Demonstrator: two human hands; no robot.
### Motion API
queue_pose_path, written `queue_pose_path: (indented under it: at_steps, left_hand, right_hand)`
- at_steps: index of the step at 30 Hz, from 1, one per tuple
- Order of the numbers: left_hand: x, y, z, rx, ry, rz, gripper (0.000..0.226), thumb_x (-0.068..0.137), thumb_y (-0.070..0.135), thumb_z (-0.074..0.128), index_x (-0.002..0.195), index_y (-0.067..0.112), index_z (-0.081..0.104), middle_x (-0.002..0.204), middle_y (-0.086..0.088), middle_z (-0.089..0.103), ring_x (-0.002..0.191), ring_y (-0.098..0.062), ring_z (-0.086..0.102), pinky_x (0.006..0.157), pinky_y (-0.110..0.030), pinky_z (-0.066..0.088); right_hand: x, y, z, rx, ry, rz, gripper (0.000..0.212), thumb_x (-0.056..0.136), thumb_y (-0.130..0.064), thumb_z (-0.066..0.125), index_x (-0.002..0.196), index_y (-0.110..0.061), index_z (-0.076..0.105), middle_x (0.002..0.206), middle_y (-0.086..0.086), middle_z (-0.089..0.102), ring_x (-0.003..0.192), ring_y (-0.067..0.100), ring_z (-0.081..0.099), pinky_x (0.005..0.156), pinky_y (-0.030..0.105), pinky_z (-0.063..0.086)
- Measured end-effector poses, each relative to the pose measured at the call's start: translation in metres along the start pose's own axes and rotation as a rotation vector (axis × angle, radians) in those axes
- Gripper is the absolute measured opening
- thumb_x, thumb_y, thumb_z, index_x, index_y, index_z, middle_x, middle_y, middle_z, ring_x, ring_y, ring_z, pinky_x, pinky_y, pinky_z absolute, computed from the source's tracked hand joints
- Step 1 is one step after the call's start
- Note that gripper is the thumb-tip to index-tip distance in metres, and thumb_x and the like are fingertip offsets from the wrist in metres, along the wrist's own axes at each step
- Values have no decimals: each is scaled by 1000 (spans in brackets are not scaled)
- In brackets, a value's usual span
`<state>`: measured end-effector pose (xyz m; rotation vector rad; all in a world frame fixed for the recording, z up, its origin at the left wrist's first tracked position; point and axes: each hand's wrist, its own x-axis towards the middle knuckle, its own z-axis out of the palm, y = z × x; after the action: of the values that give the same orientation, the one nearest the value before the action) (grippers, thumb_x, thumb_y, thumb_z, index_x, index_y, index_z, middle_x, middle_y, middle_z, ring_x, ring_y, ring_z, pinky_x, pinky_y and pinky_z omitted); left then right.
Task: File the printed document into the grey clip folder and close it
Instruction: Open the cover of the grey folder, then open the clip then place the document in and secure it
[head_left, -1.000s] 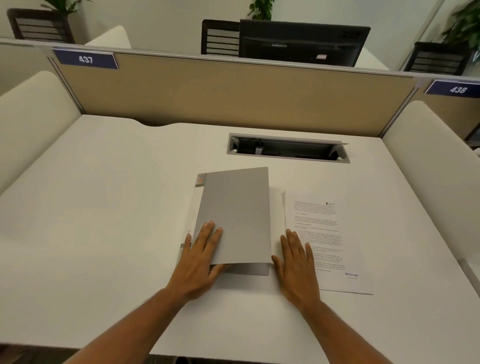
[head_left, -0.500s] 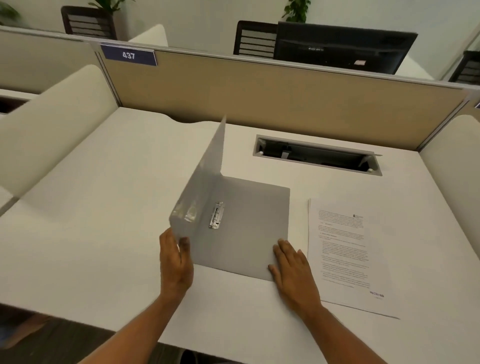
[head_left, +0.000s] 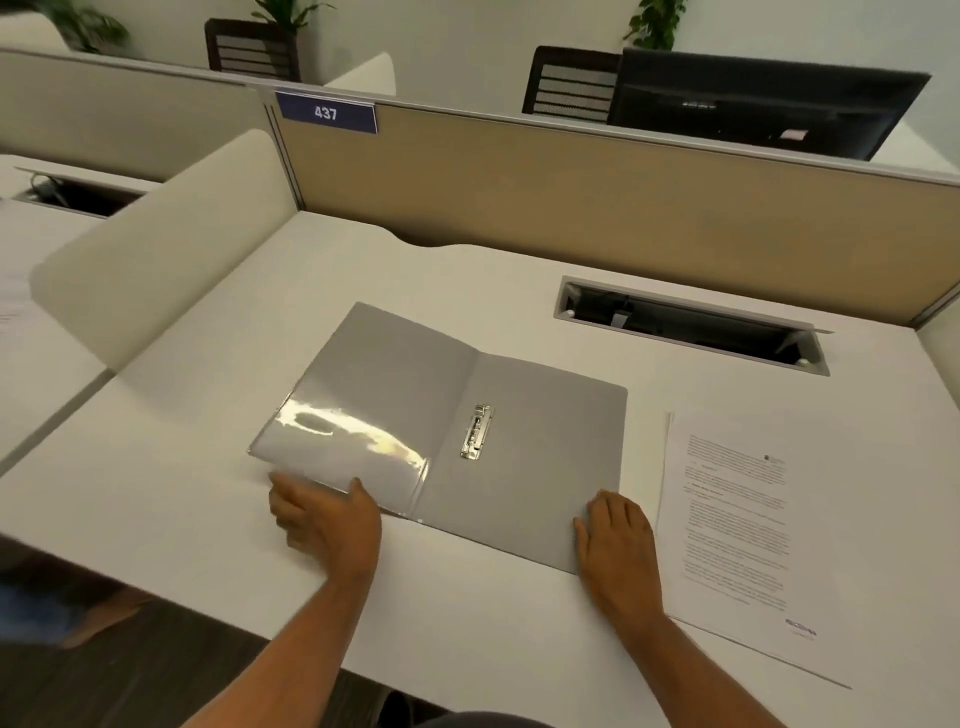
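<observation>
The grey clip folder (head_left: 545, 467) lies open and nearly flat on the white desk (head_left: 467, 613). A silver metal clip (head_left: 477, 431) sits just right of its spine, and a shiny clear pocket (head_left: 343, 441) covers the lower part of the left cover. My left hand (head_left: 327, 519) grips the near edge of the left cover, thumb on top. Palm down, my right hand (head_left: 615, 540) rests flat on the near right corner of the back cover. The printed document (head_left: 737, 519) is a white text sheet lying on the desk just right of the folder, untouched.
An open cable slot (head_left: 691, 325) is set into the desk behind the folder. A tan partition (head_left: 571, 182) closes the back, with a dark monitor (head_left: 753, 114) beyond it. A rounded cream divider (head_left: 156, 270) borders the left side. The desk's near edge runs close to my forearms.
The folder was closed, then its front cover stood upright; now the cover has swung down to the left and lies almost flat. My right hand stayed on the back cover.
</observation>
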<state>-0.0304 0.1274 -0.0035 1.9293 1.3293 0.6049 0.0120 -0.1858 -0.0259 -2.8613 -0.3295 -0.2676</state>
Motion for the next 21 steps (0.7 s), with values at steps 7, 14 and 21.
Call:
queue_pose_path:
  at_steps: [7, 14, 21]
  left_hand:
    - [-8, 17, 23, 148, -178, 543, 43, 82, 9, 68, 124, 12, 59, 116, -12, 58, 108, -35, 52, 88, -46, 45]
    - [-20, 52, 60, 25, -594, 548, 14, 91, 14, 61, 103, 16, 69, 103, -1, 64, 95, -19, 62, 85, -31, 49]
    - [-5, 57, 73, 51, -646, 538, 14, 90, 17, 63, 100, 19, 71, 99, 2, 66, 88, -15, 63, 84, -34, 53]
  right_hand:
    - [1, -8, 5, -52, -38, 52, 37, 93, -19, 45, 126, -8, 56, 117, 11, 58, 102, 32, 52, 93, 44, 45]
    - [-1, -5, 10, -54, -39, 67, 43, 94, -23, 41, 132, -8, 55, 122, 11, 57, 110, 33, 51, 99, 46, 43]
    - [-1, -5, 11, -12, -28, 71, 43, 95, -23, 39, 133, -10, 54, 130, 12, 55, 121, 31, 49, 109, 47, 38]
